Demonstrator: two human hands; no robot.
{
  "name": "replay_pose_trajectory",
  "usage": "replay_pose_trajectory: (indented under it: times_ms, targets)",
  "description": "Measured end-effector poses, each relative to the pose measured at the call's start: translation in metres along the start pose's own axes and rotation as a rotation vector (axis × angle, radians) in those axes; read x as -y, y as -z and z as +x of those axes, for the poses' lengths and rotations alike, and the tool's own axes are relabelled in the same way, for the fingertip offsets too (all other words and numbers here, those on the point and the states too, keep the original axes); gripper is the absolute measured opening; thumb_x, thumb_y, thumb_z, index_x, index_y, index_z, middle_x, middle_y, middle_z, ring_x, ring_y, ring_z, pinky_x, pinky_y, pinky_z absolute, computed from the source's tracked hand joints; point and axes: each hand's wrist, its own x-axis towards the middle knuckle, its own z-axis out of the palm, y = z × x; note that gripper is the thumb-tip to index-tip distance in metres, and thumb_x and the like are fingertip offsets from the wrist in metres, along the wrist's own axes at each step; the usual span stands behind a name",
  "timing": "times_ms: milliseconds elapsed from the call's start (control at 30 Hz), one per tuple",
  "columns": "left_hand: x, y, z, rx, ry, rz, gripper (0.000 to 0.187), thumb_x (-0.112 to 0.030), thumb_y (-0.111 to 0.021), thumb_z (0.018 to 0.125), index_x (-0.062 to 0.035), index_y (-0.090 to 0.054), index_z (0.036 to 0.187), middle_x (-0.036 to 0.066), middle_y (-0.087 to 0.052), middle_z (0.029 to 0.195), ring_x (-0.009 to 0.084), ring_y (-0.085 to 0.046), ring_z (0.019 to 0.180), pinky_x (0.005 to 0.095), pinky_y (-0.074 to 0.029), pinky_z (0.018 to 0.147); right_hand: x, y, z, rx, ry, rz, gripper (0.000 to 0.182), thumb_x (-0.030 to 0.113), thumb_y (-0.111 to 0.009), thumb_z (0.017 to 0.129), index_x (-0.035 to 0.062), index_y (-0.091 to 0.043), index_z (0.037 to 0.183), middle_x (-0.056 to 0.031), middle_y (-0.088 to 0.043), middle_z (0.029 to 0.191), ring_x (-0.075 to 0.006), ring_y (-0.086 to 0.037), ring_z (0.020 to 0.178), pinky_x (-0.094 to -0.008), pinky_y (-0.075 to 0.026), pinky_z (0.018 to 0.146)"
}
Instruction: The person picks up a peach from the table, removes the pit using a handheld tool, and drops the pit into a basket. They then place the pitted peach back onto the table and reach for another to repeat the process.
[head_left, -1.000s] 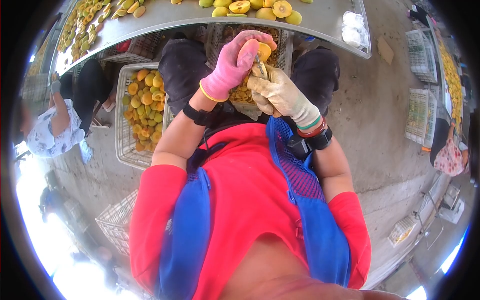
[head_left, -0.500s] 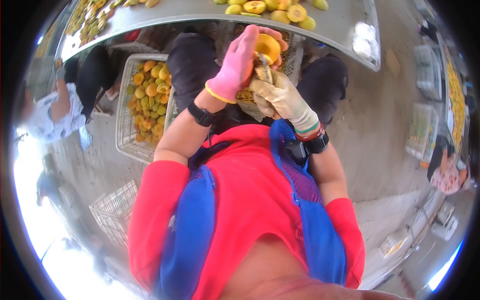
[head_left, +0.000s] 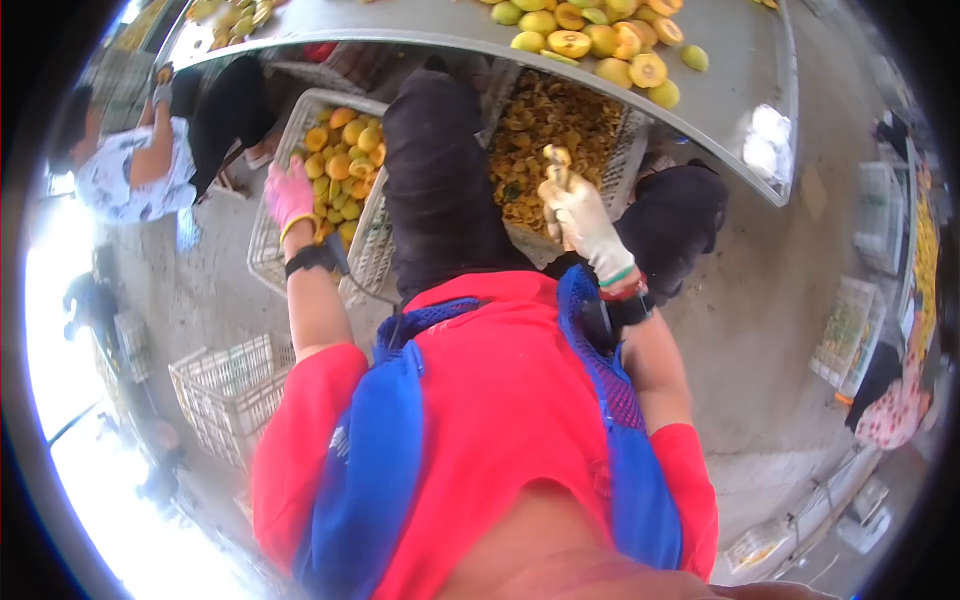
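Observation:
My left hand point(head_left: 289, 196), in a pink glove, is over the left rim of a white crate point(head_left: 262, 235) of orange and green fruit point(head_left: 345, 165). Its fingers look spread, with no fruit plainly held. In a pale glove, my right hand point(head_left: 583, 220) is closed round a small pitting tool point(head_left: 558, 160), whose tip is blurred and yellowish. Beneath the tool, between my knees, a second crate point(head_left: 625, 155) holds many brownish-orange scraps point(head_left: 540, 130).
A metal table point(head_left: 440, 22) crosses the top, bearing whole and halved fruit point(head_left: 600, 40) and a white bundle point(head_left: 768, 145). Another person point(head_left: 130, 170) sits at the left, a further one point(head_left: 890, 410) at the right. A white crate point(head_left: 225, 390) stands lower left.
My left hand has left the halved fruit and my right hand, moving left to the fruit crate. The halved fruit no longer shows between my hands. The view has shifted, uncovering the scrap crate.

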Motion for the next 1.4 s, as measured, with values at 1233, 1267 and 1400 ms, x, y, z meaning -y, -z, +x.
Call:
replay_pose_trajectory:
  times_ms: [1233, 1267, 1400]
  targets:
    - [-0.392, -0.009, -0.048, 0.948, -0.601, -1.065, 0.059, -0.035, -0.077, 0.082, -0.0024, -0.056, 0.126, 0.020, -0.062, 0.119, 0.0334, -0.060, 0.112, 0.0410, -0.047, 0.098, 0.036, 0.016, -0.025, -0.374, 0.313, -0.048, 0.014, 0.019, -0.064, 0.094, 0.0082, -0.057, 0.096, 0.0026, -0.053, 0.070, -0.0078, -0.051, 0.054, -0.0251, -0.042, 0.050]
    - [-0.380, -0.002, -0.053, 1.125, -0.509, -1.207, 0.056, -0.034, -0.077, 0.083, -0.0026, -0.057, 0.125, 0.019, -0.062, 0.119, 0.0316, -0.060, 0.112, 0.0397, -0.048, 0.097, 0.039, 0.014, -0.021, -0.424, 0.412, -0.071, 0.013, 0.018, -0.065, 0.094, 0.0080, -0.057, 0.096, 0.0030, -0.053, 0.071, -0.0074, -0.051, 0.055, -0.0251, -0.042, 0.050]
    - [-0.328, 0.034, -0.091, 1.040, -0.687, -1.185, 0.046, -0.027, -0.075, 0.087, -0.0038, -0.057, 0.122, 0.015, -0.063, 0.114, 0.0249, -0.062, 0.104, 0.0361, -0.051, 0.090, 0.050, -0.004, -0.009, -0.496, 0.624, 0.059, 0.014, 0.011, -0.069, 0.091, 0.0071, -0.057, 0.097, 0.0050, -0.053, 0.076, -0.0048, -0.052, 0.061, -0.0237, -0.043, 0.054]
